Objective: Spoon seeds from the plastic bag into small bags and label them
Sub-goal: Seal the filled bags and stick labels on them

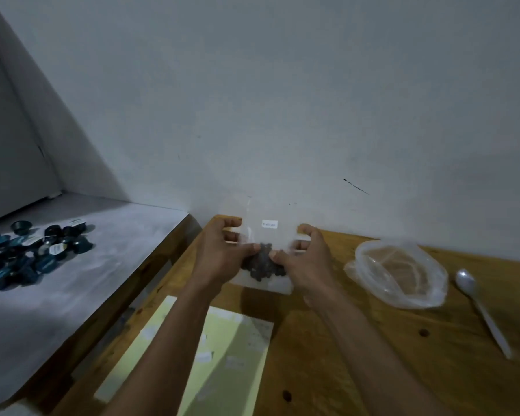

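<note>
A small clear bag (266,235) with dark seeds (261,264) in its lower part is held up over the wooden table (357,355). A small white label (269,224) sticks near its top. My left hand (222,253) grips the bag's left side and my right hand (306,259) grips its right side, thumbs in front and fingers behind. The large plastic bag (398,273) lies open and rolled down to the right. A white plastic spoon (481,307) lies beyond it at the far right.
A yellow-green sheet (222,355) with small white labels on it lies on the table under my arms. To the left, a grey surface (72,280) holds a pile of several dark blue capsules (30,256). A wall stands close behind.
</note>
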`<state>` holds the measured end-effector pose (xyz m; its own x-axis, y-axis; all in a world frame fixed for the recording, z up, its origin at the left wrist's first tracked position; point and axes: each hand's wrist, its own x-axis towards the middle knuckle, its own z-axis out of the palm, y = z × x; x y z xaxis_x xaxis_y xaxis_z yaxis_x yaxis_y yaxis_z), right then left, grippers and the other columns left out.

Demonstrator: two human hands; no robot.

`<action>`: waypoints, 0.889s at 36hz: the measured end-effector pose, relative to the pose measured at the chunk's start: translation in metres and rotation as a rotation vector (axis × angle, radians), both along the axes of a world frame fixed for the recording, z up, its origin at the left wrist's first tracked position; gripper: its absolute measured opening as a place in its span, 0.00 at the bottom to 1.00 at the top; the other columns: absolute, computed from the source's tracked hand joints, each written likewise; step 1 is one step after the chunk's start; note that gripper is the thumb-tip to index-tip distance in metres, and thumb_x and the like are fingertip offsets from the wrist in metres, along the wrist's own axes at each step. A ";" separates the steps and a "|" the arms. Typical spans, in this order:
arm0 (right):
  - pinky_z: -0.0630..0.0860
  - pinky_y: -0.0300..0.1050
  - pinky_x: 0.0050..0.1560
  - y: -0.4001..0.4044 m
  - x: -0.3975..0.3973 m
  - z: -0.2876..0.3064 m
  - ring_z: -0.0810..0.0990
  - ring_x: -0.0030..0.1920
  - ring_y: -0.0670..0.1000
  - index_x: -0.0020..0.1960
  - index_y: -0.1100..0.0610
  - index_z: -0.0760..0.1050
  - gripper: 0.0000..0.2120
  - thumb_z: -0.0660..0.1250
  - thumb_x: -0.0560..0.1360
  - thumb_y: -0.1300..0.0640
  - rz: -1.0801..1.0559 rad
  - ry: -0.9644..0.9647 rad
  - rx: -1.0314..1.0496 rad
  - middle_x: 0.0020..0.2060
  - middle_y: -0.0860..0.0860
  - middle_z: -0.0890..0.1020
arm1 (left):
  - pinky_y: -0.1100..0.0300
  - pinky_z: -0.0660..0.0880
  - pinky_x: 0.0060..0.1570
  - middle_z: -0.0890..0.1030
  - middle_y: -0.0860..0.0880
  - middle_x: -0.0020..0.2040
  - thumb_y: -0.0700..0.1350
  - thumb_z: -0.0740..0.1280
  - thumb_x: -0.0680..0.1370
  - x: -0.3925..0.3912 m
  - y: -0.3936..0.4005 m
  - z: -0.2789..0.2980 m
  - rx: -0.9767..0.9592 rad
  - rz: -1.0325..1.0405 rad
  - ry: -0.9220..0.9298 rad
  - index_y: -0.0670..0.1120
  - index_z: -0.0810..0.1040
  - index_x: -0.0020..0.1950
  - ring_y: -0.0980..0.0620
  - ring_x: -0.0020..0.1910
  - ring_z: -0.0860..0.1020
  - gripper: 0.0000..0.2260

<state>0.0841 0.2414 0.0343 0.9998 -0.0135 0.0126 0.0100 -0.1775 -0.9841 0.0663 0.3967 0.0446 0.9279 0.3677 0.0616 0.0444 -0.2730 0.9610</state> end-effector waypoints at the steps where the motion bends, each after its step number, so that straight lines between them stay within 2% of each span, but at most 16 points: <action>1: 0.81 0.43 0.46 0.001 0.008 0.000 0.77 0.55 0.51 0.73 0.49 0.64 0.36 0.78 0.70 0.59 0.004 -0.004 -0.036 0.59 0.50 0.75 | 0.59 0.83 0.42 0.81 0.46 0.54 0.41 0.80 0.69 0.009 0.001 -0.001 0.042 0.000 -0.001 0.47 0.74 0.64 0.50 0.50 0.82 0.26; 3: 0.82 0.47 0.53 0.003 0.021 -0.002 0.77 0.57 0.51 0.74 0.51 0.64 0.37 0.78 0.71 0.58 0.004 -0.002 -0.119 0.61 0.51 0.76 | 0.60 0.82 0.41 0.80 0.46 0.54 0.42 0.80 0.69 0.023 0.002 -0.003 0.126 -0.001 0.008 0.46 0.75 0.65 0.50 0.50 0.81 0.27; 4: 0.81 0.48 0.55 0.003 0.027 -0.002 0.77 0.57 0.51 0.74 0.52 0.64 0.37 0.78 0.71 0.57 -0.001 -0.002 -0.163 0.62 0.51 0.76 | 0.58 0.83 0.44 0.80 0.45 0.54 0.42 0.80 0.69 0.029 0.003 -0.004 0.161 -0.006 0.016 0.45 0.75 0.66 0.49 0.50 0.81 0.27; 8: 0.79 0.43 0.54 0.008 0.044 -0.008 0.77 0.58 0.52 0.74 0.55 0.65 0.35 0.77 0.72 0.57 -0.009 -0.015 -0.293 0.62 0.53 0.77 | 0.46 0.79 0.59 0.80 0.43 0.58 0.42 0.79 0.70 0.044 0.005 -0.012 0.294 -0.039 0.050 0.41 0.73 0.71 0.44 0.57 0.80 0.31; 10: 0.78 0.45 0.58 0.011 0.049 -0.011 0.76 0.61 0.54 0.75 0.56 0.65 0.35 0.76 0.72 0.57 -0.021 -0.025 -0.332 0.64 0.54 0.76 | 0.45 0.78 0.61 0.80 0.42 0.60 0.42 0.79 0.71 0.048 0.004 -0.015 0.372 -0.044 0.047 0.39 0.73 0.71 0.44 0.58 0.79 0.31; 12: 0.77 0.47 0.61 0.013 0.052 -0.013 0.75 0.63 0.56 0.74 0.58 0.66 0.33 0.75 0.73 0.57 -0.021 -0.035 -0.386 0.66 0.55 0.75 | 0.45 0.78 0.59 0.80 0.41 0.58 0.43 0.79 0.70 0.052 0.004 -0.018 0.448 -0.038 0.025 0.38 0.75 0.68 0.43 0.56 0.80 0.28; 14: 0.74 0.42 0.58 0.015 0.053 -0.016 0.74 0.64 0.56 0.72 0.60 0.68 0.29 0.74 0.74 0.57 -0.008 -0.041 -0.450 0.66 0.55 0.75 | 0.47 0.79 0.56 0.81 0.41 0.58 0.44 0.78 0.71 0.053 0.003 -0.022 0.514 -0.042 0.030 0.38 0.77 0.65 0.43 0.55 0.80 0.25; 16: 0.72 0.41 0.54 0.016 0.054 -0.020 0.74 0.63 0.56 0.70 0.60 0.69 0.27 0.74 0.74 0.57 0.000 -0.036 -0.513 0.65 0.55 0.75 | 0.49 0.78 0.59 0.81 0.41 0.61 0.45 0.77 0.73 0.054 0.002 -0.027 0.566 -0.057 0.059 0.38 0.76 0.68 0.43 0.58 0.79 0.26; 20: 0.71 0.40 0.53 0.019 0.053 -0.026 0.73 0.64 0.56 0.69 0.59 0.70 0.25 0.72 0.75 0.55 0.024 -0.029 -0.647 0.67 0.56 0.73 | 0.54 0.74 0.62 0.78 0.41 0.68 0.46 0.74 0.76 0.055 0.000 -0.036 0.629 -0.065 0.139 0.40 0.74 0.71 0.43 0.65 0.77 0.25; 23: 0.73 0.45 0.59 0.021 0.053 -0.028 0.72 0.66 0.57 0.70 0.60 0.71 0.25 0.71 0.76 0.55 0.032 -0.035 -0.699 0.68 0.56 0.71 | 0.56 0.75 0.59 0.78 0.41 0.68 0.45 0.72 0.78 0.054 -0.001 -0.039 0.619 -0.063 0.169 0.40 0.75 0.71 0.44 0.65 0.77 0.23; 28: 0.78 0.48 0.56 0.025 0.050 -0.032 0.75 0.59 0.57 0.63 0.60 0.76 0.19 0.72 0.76 0.53 0.021 -0.038 -0.724 0.62 0.56 0.75 | 0.64 0.70 0.48 0.80 0.42 0.65 0.45 0.71 0.78 0.050 0.000 -0.039 0.595 -0.049 0.179 0.40 0.76 0.69 0.46 0.61 0.80 0.20; 32: 0.78 0.47 0.52 0.026 0.049 -0.033 0.76 0.56 0.56 0.57 0.61 0.78 0.16 0.71 0.75 0.51 0.004 -0.031 -0.747 0.57 0.56 0.76 | 0.66 0.71 0.38 0.82 0.42 0.54 0.45 0.72 0.78 0.049 0.000 -0.038 0.596 -0.058 0.178 0.41 0.82 0.59 0.51 0.47 0.78 0.12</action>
<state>0.1329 0.2677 0.0015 0.9989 0.0136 0.0446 0.0378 -0.7985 -0.6008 0.1150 0.3966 0.0065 0.9601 0.2669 0.0835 0.1591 -0.7670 0.6217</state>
